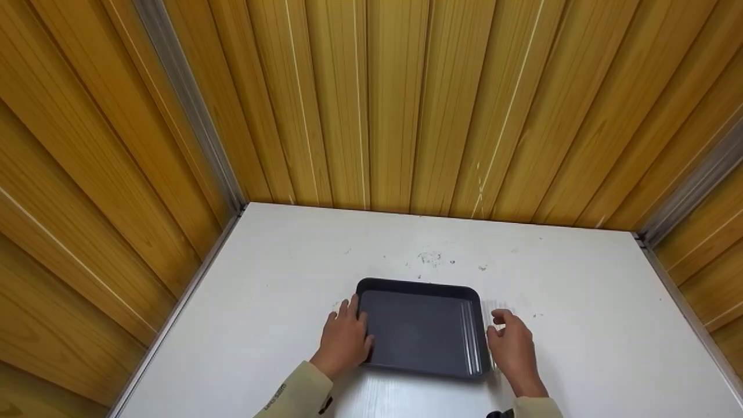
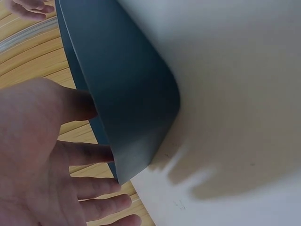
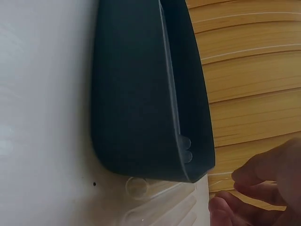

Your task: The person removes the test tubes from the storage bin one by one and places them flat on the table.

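Note:
A dark grey rectangular tray (image 1: 415,334) lies on the white table. Two clear tubes (image 1: 470,339) lie side by side inside it, along its right wall. On the tray's left rim rests my left hand (image 1: 345,339), its thumb and forefinger reaching over to the inner side, the other fingers extended along the edge and past the corner. My right hand (image 1: 514,348) is just right of the tray, its fingers loosely bent towards the thumb, with nothing visible between them. Beside the tray's right wall, several more clear tubes (image 3: 162,205) lie on the table.
Yellow wood-patterned panels (image 1: 395,104) wall the table at the back and both sides, with metal posts (image 1: 191,104) at the corners. Dark scuff marks (image 1: 430,258) show on the table (image 1: 278,261) behind the tray.

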Tool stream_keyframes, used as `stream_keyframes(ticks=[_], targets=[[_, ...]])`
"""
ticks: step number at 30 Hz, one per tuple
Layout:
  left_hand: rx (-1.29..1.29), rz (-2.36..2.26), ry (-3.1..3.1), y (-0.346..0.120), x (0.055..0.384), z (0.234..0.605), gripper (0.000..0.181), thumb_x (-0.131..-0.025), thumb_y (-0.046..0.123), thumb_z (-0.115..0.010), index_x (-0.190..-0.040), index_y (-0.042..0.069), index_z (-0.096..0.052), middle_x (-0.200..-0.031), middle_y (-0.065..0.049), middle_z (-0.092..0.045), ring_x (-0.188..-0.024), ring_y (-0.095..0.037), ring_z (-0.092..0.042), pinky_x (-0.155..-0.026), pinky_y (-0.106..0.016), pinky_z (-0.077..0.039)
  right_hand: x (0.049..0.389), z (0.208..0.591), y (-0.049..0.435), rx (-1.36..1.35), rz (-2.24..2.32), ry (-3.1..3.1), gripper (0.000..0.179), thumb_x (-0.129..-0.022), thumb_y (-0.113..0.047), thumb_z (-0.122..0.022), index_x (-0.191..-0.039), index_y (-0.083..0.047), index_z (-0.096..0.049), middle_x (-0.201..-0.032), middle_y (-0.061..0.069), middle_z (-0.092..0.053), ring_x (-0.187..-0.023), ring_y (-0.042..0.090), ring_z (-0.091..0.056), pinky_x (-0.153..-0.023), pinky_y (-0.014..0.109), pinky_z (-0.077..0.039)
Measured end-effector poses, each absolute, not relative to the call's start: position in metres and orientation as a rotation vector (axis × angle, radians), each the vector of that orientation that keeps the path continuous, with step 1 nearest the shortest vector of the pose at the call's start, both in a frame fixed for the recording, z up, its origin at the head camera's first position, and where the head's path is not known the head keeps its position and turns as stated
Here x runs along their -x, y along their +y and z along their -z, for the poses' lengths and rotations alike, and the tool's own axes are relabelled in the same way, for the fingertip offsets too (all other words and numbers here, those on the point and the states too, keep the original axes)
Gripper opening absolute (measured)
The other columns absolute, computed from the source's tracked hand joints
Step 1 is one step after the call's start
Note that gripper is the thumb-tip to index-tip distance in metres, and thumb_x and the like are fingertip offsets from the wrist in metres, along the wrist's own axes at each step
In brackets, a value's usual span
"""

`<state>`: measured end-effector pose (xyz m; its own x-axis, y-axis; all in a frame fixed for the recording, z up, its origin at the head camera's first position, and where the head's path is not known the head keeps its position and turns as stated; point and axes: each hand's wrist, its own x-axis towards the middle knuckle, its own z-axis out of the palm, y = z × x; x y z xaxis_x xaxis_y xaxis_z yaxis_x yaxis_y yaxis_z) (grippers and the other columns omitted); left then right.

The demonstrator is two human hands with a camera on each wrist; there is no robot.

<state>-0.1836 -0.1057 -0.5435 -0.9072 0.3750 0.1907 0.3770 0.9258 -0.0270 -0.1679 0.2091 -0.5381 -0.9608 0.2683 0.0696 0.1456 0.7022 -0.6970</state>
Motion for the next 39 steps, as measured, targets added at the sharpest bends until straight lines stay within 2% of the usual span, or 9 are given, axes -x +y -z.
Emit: stream_keyframes(ticks=[16, 23, 29, 33, 36, 39], targets=[[0.549, 0.06, -2.957, -0.104, 0.184, 0.541, 0.049, -0.091, 0.039, -0.063, -0.125, 0.004, -0.063, -0.144, -0.022, -0.047, -0.125, -0.032, -0.051, -0.091, -0.047, -0.049, 0.173, 0.533, 0.19, 0.326, -1.143, -2.801, 0.033, -0.09, -0.002, -0.059, -0.123, 0.003, -0.058, -0.114, 0.02, -0.063, -0.092, 0.023, -0.061, -0.071, 0.033, -0.049], [0.547, 0.067, -2.953, -0.104, 0.185, 0.541, 0.048, -0.09, 0.039, -0.064, -0.123, 0.004, -0.063, -0.144, -0.021, -0.047, -0.124, -0.032, -0.052, -0.091, -0.047, -0.048, 0.172, 0.533, 0.182, 0.244, -1.142, -2.791, 0.029, -0.09, -0.001, -0.058, -0.119, 0.004, -0.06, -0.109, 0.02, -0.065, -0.091, 0.025, -0.065, -0.072, 0.036, -0.052], [0.552, 0.049, -2.934, -0.105, 0.185, 0.542, 0.048, -0.09, 0.039, -0.064, -0.123, 0.004, -0.064, -0.143, -0.021, -0.048, -0.123, -0.032, -0.052, -0.09, -0.046, -0.049, 0.169, 0.535, 0.176, 0.168, -1.138, -2.806, 0.035, -0.091, -0.004, -0.06, -0.124, 0.006, -0.058, -0.109, 0.021, -0.067, -0.093, 0.026, -0.066, -0.074, 0.038, -0.054], [0.554, 0.041, -2.944, -0.105, 0.184, 0.54, 0.049, -0.091, 0.039, -0.063, -0.125, 0.003, -0.063, -0.144, -0.022, -0.047, -0.123, -0.031, -0.052, -0.09, -0.046, -0.049, 0.168, 0.537, 0.172, 0.131, -1.123, -2.821, 0.038, -0.091, -0.005, -0.062, -0.126, 0.007, -0.057, -0.104, 0.018, -0.068, -0.087, 0.022, -0.064, -0.07, 0.035, -0.052], [0.551, 0.064, -2.962, -0.105, 0.184, 0.539, 0.049, -0.091, 0.039, -0.063, -0.125, 0.003, -0.063, -0.144, -0.022, -0.046, -0.124, -0.032, -0.051, -0.091, -0.047, -0.048, 0.169, 0.538, 0.171, 0.136, -1.129, -2.842, 0.039, -0.091, -0.006, -0.062, -0.127, 0.007, -0.056, -0.092, 0.013, -0.066, -0.076, 0.018, -0.058, -0.063, 0.032, -0.047], [0.552, 0.066, -2.971, -0.105, 0.184, 0.539, 0.05, -0.091, 0.039, -0.063, -0.125, 0.003, -0.063, -0.144, -0.022, -0.046, -0.125, -0.032, -0.051, -0.092, -0.047, -0.048, 0.168, 0.539, 0.17, 0.125, -1.117, -2.868, 0.039, -0.091, -0.006, -0.062, -0.126, 0.008, -0.056, -0.093, 0.014, -0.064, -0.079, 0.019, -0.059, -0.066, 0.034, -0.048]])
